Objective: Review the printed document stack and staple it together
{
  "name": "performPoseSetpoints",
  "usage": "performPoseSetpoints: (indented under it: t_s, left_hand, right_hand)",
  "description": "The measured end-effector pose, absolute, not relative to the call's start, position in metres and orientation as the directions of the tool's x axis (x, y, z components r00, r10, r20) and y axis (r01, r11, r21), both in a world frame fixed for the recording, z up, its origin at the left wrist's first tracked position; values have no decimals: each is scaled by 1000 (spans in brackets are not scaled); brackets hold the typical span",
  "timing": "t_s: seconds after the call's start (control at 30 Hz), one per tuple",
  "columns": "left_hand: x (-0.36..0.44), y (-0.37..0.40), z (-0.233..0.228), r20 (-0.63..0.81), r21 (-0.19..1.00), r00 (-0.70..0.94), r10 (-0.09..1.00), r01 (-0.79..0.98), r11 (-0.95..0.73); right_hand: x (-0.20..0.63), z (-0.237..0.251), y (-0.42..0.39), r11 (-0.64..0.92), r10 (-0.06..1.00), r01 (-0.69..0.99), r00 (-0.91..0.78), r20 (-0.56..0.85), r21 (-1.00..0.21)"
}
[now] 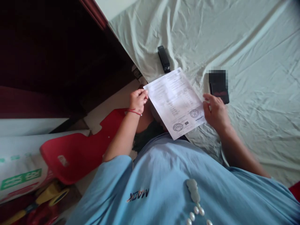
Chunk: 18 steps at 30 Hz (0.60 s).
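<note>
Broadly, a bed [246,47] under a pale, creased sheet fills the upper right of the frame, with a dark wooden frame edge running along its upper-left side. A person in a blue shirt [164,184] occupies the lower centre. Red plastic pieces [77,153] and a printed white sack [21,168] lie on the floor at lower left. At mid-frame a printed, stamped sheet of paper [175,101] is held tilted just above the bed edge. The left hand [137,100], wearing a red cord at the wrist, pinches the paper's left corner between thumb and fingers. The right hand [214,111] meets the paper's right edge, its fingers curled; whether its grip is closed on the sheet cannot be told. A dark phone [219,86] lies on the sheet just above the right hand, and a black stapler [163,58] lies beyond the paper's top corner. Judged from this, the document is being held up for reading or squaring; reaching the stapler would call for freeing one hand.
</note>
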<state>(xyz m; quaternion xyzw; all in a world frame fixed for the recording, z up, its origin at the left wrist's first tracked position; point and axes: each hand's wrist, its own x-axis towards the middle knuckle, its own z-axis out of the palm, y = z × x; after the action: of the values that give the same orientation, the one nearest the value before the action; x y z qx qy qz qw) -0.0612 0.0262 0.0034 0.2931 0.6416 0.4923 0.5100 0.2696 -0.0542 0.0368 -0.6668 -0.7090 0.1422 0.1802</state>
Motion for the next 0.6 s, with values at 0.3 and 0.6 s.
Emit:
performPoseSetpoints:
  t_s: [0.3,0.6]
  left_hand:
    - [-62,25,-9,-437,900,-361,824,-169,403]
    - [-59,27,-14,-478,878,-366,799,-205,432]
  right_hand:
    - [257,33,-61,-22,999,955,8,-49,-297]
    - [264,33,-49,-155,965,874,35,-258,-461]
